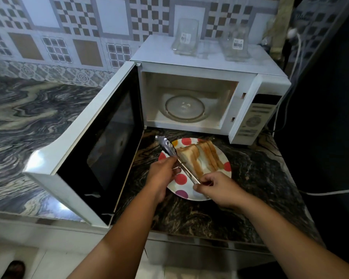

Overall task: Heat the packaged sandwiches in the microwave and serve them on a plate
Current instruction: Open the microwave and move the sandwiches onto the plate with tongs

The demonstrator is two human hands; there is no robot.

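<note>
Plate before the open microwave

The sandwiches [201,158] lie on the plate [181,193], which sits on the counter [250,178] before the microwave [210,77]; its door [93,150] swings left, two empty packages [186,37] on top.

Open microwave door [101,150] left of plate [181,190].

Two bare forearms, no sleeves visible up to the frame edge. Left hand [163,171] and right hand [217,188] both bare: no gloves, rings, watch or wristbands seen. Bottom left corner shows what looks like a dark sandal [14,269] on a foot, blurred, details unclear.
</note>
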